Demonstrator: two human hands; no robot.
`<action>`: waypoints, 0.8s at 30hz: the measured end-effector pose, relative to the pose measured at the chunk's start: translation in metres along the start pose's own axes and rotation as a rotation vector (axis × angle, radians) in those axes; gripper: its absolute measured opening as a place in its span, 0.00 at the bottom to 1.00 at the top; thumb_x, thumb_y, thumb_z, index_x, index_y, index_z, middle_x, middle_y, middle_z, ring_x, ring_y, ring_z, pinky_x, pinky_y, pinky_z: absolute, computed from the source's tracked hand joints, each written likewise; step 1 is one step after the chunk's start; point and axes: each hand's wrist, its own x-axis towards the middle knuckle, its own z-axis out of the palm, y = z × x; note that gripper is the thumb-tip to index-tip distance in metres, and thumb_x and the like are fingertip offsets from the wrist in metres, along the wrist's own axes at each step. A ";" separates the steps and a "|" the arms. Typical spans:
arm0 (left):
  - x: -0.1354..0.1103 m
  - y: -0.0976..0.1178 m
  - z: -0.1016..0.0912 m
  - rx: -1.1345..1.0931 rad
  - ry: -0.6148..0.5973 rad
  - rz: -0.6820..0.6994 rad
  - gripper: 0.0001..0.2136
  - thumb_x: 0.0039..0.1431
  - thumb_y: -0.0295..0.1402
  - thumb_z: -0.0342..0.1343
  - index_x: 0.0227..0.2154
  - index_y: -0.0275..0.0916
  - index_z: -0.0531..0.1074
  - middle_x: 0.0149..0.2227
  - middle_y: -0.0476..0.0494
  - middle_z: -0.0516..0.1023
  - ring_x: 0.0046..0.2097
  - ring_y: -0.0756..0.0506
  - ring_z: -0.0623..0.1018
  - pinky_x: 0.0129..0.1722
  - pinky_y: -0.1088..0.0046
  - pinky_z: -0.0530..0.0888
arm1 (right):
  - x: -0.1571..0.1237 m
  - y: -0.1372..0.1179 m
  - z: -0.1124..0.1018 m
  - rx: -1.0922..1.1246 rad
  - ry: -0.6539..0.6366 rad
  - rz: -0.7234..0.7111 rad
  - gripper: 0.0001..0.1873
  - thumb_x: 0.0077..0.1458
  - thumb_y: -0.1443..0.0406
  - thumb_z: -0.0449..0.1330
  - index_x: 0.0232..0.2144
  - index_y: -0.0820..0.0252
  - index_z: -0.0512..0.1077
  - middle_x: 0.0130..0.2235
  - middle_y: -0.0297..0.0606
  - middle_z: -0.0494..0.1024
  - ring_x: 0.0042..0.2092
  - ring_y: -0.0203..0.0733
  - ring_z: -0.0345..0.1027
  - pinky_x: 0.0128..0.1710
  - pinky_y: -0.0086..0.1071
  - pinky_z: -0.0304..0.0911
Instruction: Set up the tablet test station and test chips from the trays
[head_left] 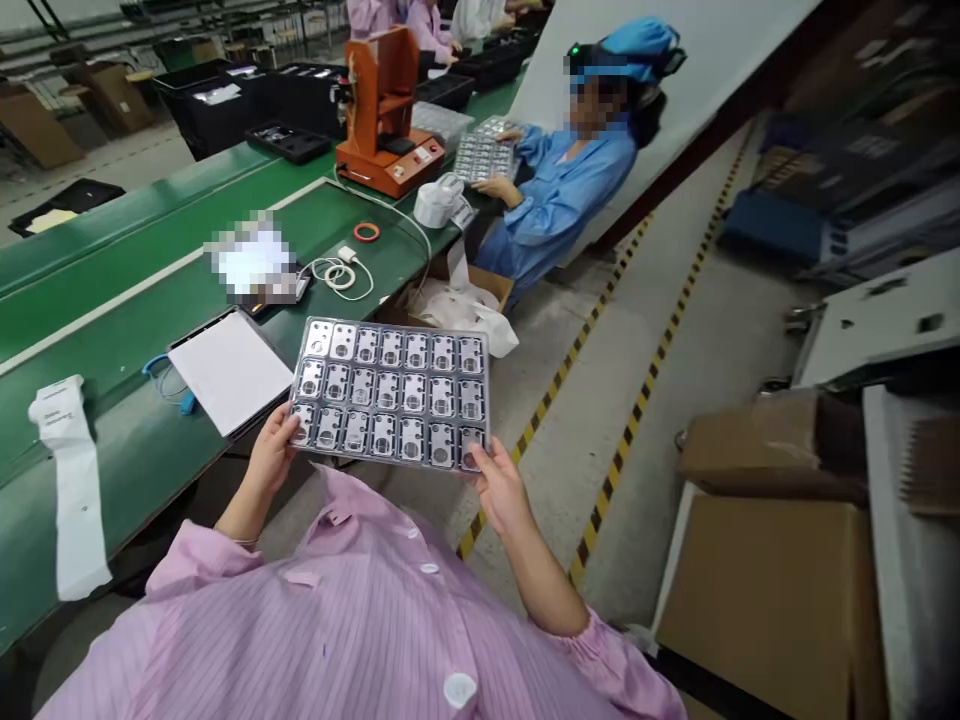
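Observation:
A clear plastic tray (390, 463) spans the space between my two hands, in front of my pink striped smock. Rows of small silvery metal plates (386, 391) sit in its pockets, each with holes and a rounded cutout. My left hand (271, 445) grips the near left corner, thumb over the top. At the near right corner my right hand (501, 485) pinches the tray edge, its thumb on the upper side. The fingers underneath are partly hidden. The tray is held in the air beside the green bench.
The green bench (142, 425) on the left carries a white sheet on a dark board (230, 372), a coiled white cable (341, 275), a tape roll (366, 232) and an orange machine (386, 120). A co-worker in blue (562, 200) holds a similar tray. Cardboard boxes (757, 590) stand right.

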 end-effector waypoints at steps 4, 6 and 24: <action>0.025 -0.017 0.074 0.025 -0.130 -0.037 0.21 0.49 0.37 0.66 0.46 0.40 0.73 0.35 0.49 0.77 0.28 0.53 0.72 0.29 0.79 0.71 | 0.022 -0.026 -0.058 0.058 0.089 -0.013 0.22 0.38 0.56 0.73 0.37 0.52 0.73 0.34 0.29 0.75 0.32 0.35 0.67 0.28 0.27 0.70; 0.039 -0.026 0.106 0.027 -0.178 -0.048 0.20 0.50 0.37 0.66 0.47 0.40 0.73 0.33 0.49 0.76 0.28 0.54 0.72 0.29 0.79 0.71 | 0.038 -0.038 -0.080 0.093 0.111 -0.020 0.22 0.38 0.57 0.73 0.37 0.52 0.73 0.34 0.29 0.76 0.32 0.34 0.67 0.28 0.27 0.71; 0.225 -0.075 0.371 0.047 -0.301 -0.075 0.18 0.51 0.36 0.64 0.46 0.40 0.73 0.37 0.49 0.75 0.29 0.54 0.69 0.29 0.78 0.69 | 0.244 -0.190 -0.213 0.180 0.224 -0.102 0.22 0.37 0.59 0.74 0.36 0.53 0.73 0.34 0.28 0.76 0.32 0.33 0.69 0.27 0.26 0.72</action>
